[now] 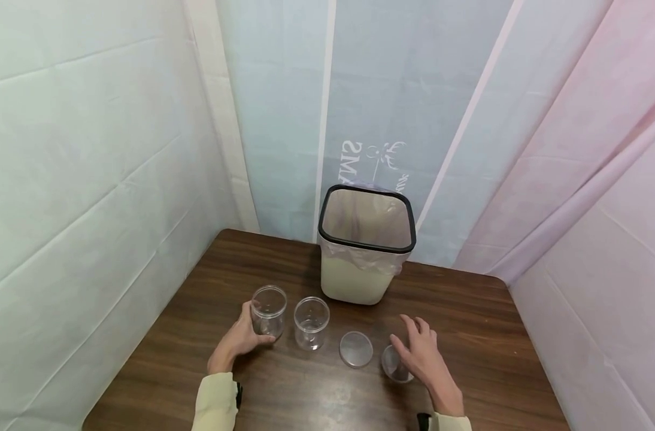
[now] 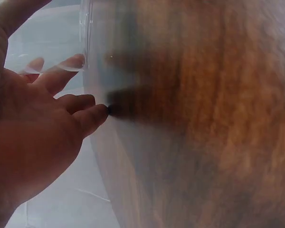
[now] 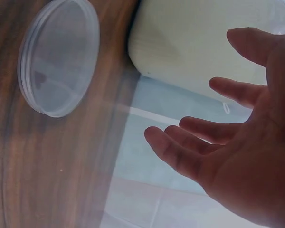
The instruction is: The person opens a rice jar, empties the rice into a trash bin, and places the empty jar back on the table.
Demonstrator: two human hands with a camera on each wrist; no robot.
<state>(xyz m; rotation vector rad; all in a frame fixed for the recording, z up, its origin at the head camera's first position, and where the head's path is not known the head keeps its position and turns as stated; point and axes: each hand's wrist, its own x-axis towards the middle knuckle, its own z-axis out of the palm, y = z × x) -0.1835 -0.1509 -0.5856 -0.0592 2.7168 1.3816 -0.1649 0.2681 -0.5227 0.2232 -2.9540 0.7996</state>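
At the left of the table, my left hand [image 1: 243, 333] holds a clear jar [image 1: 269, 305], with the thumb on the near side and the fingers round its far side. In the left wrist view, fingertips of the left hand [image 2: 42, 123] show through and beside the clear wall of the jar [image 2: 47, 35]. A second clear jar [image 1: 311, 323] stands upright just right of it. Nearer the middle lies a round clear lid [image 1: 355, 349]. Over another round clear piece [image 1: 393, 365], partly covered, hovers my right hand [image 1: 423, 353], its fingers spread and loosely bent, holding nothing.
A pale waste bin [image 1: 354, 278] with a black rim and a plastic liner stands at the back of the brown wooden table [image 1: 306, 401]. Cloth curtains [image 1: 273, 120] hang behind the table and along both sides.
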